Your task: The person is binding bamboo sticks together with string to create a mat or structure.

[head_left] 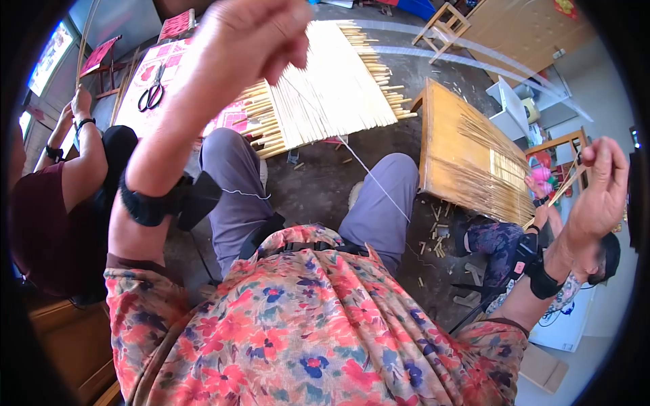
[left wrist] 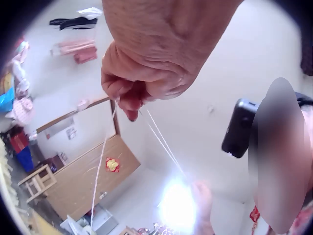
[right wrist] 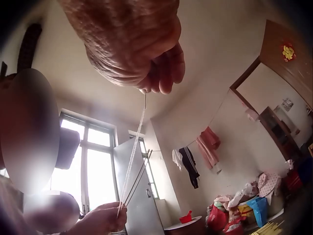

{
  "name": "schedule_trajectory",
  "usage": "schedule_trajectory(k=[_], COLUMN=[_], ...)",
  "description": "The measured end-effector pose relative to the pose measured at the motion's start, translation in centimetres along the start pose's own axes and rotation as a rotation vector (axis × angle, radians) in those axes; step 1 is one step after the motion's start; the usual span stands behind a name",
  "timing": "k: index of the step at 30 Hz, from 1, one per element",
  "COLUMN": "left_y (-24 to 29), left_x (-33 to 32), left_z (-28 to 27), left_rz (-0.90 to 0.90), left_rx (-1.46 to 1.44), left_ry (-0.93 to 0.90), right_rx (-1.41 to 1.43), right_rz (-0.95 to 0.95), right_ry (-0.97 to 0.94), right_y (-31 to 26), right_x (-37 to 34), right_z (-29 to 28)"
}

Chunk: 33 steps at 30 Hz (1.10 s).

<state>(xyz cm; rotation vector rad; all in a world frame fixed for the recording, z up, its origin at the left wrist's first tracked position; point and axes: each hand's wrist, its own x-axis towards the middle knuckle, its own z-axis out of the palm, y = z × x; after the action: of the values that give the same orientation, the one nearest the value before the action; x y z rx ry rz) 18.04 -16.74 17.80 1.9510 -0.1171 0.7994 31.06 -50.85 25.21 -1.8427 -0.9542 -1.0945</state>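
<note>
My left hand (head_left: pixel 261 34) is raised over my left knee. In the left wrist view its curled fingers pinch a white thread (left wrist: pixel 100 169); one strand hangs down and two slant off towards my other hand. My right hand (head_left: pixel 602 179) is lifted far out to the right. Its fingertips pinch a thin needle (right wrist: pixel 145 100), from which doubled thread runs down. A pale mat of stalks (head_left: pixel 332 81) with uneven stalk ends lies in front of my knees. From its near edge a white thread (head_left: pixel 376 176) crosses to my right thigh.
Black scissors (head_left: pixel 152 95) lie on a red-patterned cloth (head_left: pixel 135 78) at the left. On the right a wooden table (head_left: pixel 440 135) holds many thin stalks. People sit on both sides, handling stalks. Cut stalk pieces (head_left: pixel 437 233) litter the floor.
</note>
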Motion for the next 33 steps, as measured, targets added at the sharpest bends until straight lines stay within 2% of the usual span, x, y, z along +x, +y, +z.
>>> schedule_trajectory(k=[1, 2, 4, 5, 7, 8, 10, 11, 12, 14, 16, 17, 21, 22, 24, 25, 26, 28, 29, 30, 31, 33], left_y=[0.8, 3.9, 6.5, 6.9, 6.9, 6.3, 1.3, 1.3, 0.0, -1.0, -2.9, -2.9, -1.4, -1.4, -2.2, -2.3, -2.6, -3.4, -3.5, -3.7, -4.3, -4.0], left_x=[0.5, 1.6, 2.4, 2.2, 1.9, 1.5, 0.6, -0.5, -1.2, -3.1, -4.8, -5.1, -4.0, -3.3, -3.0, -3.2, -3.7, -4.0, -4.1, -4.2, -4.1, -3.9], left_z=[-1.9, -1.8, -2.1, -2.7, -4.0, -4.1, -6.9, -5.8, -5.7, -4.9, -3.9, -3.2, -2.6, -2.9, -3.9, -3.4, -2.8, -2.4, -2.7, -3.2, -4.4, -5.3], left_rz=[0.182, 0.054, 0.097, 0.112, 0.01, -0.105, -0.164, -0.232, -0.226, -0.392, -0.449, -0.472, -0.338, -0.377, -0.422, -0.439, -0.457, -0.476, -0.484, -0.489, -0.431, -0.386], left_rx=[0.325, -0.016, 0.063, 0.071, 0.198, 0.115, 0.254, 0.205, 0.159, -0.026, -0.186, -0.205, -0.128, -0.248, -0.294, -0.254, -0.214, -0.229, -0.16, -0.089, -0.132, -0.019], left_ry=[0.068, 0.335, 0.464, 0.478, 0.327, 0.296, 0.102, 0.089, 0.035, 0.041, -0.022, -0.074, 0.139, 0.184, -0.015, -0.054, -0.096, -0.098, -0.012, 0.072, 0.001, 0.06], right_rx=[-0.015, -0.007, 0.064, 0.133, 0.161, 0.184, 0.201, 0.208, 0.215, 0.199, -0.132, -0.283, -0.467, -0.47, -0.416, -0.533, -0.536, -0.596, -0.608, -0.661, -0.711, -0.705], right_rz=[-0.044, -0.051, 0.026, -0.027, -0.044, -0.05, -0.033, -0.007, 0.017, -0.007, -0.188, -0.203, -0.128, -0.128, -0.121, -0.103, -0.102, -0.018, -0.011, -0.038, -0.066, -0.096], right_ry=[0.074, 0.078, 0.176, 0.083, 0.082, 0.067, 0.065, 0.016, -0.035, -0.042, -0.052, -0.014, 0.115, 0.111, 0.09, 0.088, 0.088, 0.113, 0.105, 0.099, 0.089, 0.078], right_y=[-1.0, -1.4, -1.8, -1.0, -0.9, -0.9, -0.1, 0.3, 0.4, 0.0, 0.0, -0.1, 2.3, 3.4, 5.1, 5.2, 5.5, 6.8, 7.6, 8.3, 8.7, 8.4], right_x=[0.4, 0.7, 1.7, 1.9, 1.3, 1.0, 0.7, 0.5, 0.4, 0.3, 0.6, 0.7, 2.5, 2.7, 3.0, 2.5, 2.5, 2.5, 2.7, 3.2, 3.4, 3.3], right_z=[0.4, 0.6, 1.2, 1.0, 2.5, 3.2, 3.7, 3.6, 3.7, 3.8, 3.2, 2.7, -0.9, -2.0, -4.0, -4.1, -4.3, -5.6, -6.6, -7.7, -8.3, -8.3])
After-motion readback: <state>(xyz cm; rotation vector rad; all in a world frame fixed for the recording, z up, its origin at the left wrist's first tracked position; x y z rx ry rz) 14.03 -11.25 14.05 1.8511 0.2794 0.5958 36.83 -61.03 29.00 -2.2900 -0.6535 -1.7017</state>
